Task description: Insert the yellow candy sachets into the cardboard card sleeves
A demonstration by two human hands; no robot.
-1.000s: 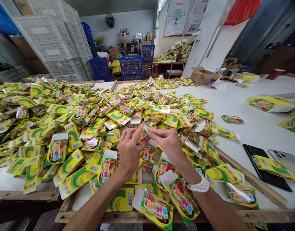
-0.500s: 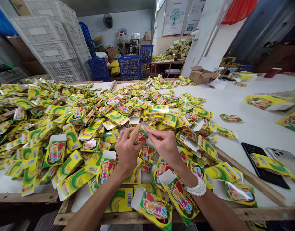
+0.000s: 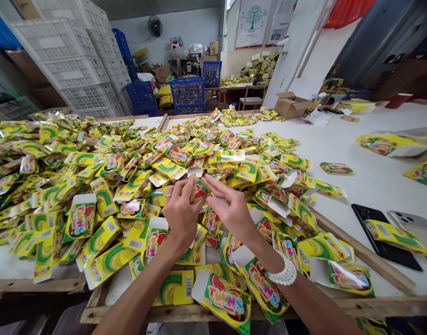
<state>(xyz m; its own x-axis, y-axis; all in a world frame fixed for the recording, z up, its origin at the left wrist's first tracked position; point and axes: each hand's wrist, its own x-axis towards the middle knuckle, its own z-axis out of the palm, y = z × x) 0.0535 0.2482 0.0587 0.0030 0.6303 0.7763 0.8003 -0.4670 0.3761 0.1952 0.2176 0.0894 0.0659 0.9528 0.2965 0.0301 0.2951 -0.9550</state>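
My left hand [image 3: 180,211] pinches a small yellow and red flat carton [image 3: 198,190] between thumb and fingers, above a big heap of the same yellow-green "TWINS" cartons [image 3: 105,181]. My right hand [image 3: 230,209] hovers just to the right of it with fingers stretched out and apart, holding nothing, its fingertips close to the carton. A white bead bracelet [image 3: 283,274] sits on my right wrist and a ring on my left hand.
A white table [image 3: 342,149] stretches to the right, with a wooden edge strip [image 3: 360,253], two phones [image 3: 384,232] under a loose carton, and stray cartons. White crates [image 3: 77,60] and blue crates [image 3: 189,95] stand behind; a cardboard box [image 3: 292,104] sits at the back.
My right hand has let go of the small carton and opened its fingers; the left hand keeps hold of it. Both hands sit slightly lower and to the left.
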